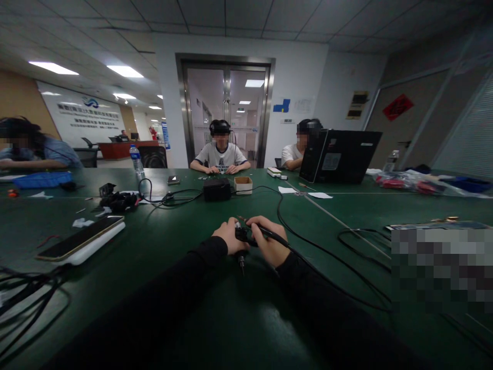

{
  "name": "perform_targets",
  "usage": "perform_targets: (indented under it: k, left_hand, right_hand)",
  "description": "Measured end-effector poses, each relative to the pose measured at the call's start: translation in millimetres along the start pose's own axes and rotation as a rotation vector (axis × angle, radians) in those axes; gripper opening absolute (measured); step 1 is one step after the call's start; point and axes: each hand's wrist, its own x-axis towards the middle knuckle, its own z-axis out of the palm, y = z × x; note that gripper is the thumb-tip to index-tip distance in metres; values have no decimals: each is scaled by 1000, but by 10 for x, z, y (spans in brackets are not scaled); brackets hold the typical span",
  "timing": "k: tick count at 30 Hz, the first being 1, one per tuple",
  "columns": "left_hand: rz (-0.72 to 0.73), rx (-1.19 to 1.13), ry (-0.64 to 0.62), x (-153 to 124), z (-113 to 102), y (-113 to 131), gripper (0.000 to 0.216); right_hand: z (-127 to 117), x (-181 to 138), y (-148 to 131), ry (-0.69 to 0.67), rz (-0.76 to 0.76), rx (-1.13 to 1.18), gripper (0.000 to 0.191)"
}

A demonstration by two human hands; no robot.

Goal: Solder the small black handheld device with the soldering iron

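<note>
Both my hands meet over the green table point(239, 308), black sleeves reaching to the wrists. My left hand point(228, 237) is closed round a small black part point(242, 235) with a metal tip point(242, 263) pointing down toward me. My right hand point(269, 240) is curled on a black cable point(327, 252) where it joins that part. The cable runs off to the right and back across the table.
A phone on a white block point(82, 240) lies at left, with loose cables point(26, 293) nearer. A black box point(216, 189) and a small cardboard box point(243, 185) stand beyond my hands. Three other people sit round the table; an open laptop point(339, 156) stands back right.
</note>
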Motion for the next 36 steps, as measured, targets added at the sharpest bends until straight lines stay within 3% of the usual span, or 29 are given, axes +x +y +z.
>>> perform_targets:
  k: [11, 16, 18, 22, 26, 36]
  left_hand:
    - [-12, -18, 33, -52, -45, -129, 74]
    - [32, -5, 37, 8, -32, -278, 107]
    - [29, -83, 53, 87, -47, -363, 109]
    - [-119, -166, -17, 324, -148, -454, 76]
    - [-16, -63, 20, 530, -162, -477, 47]
    - [75, -222, 154, 533, 73, -649, 36]
  right_hand:
    - [3, 4, -1, -23, 6, -18, 22]
    - [5, 7, 1, -12, 4, -21, 22]
    - [4, 7, 2, -5, 1, -21, 22]
    - [0, 4, -10, 1, 9, -17, 22]
    - [1, 4, -16, -8, 12, -18, 21]
    - [29, -8, -30, -23, 9, -11, 21]
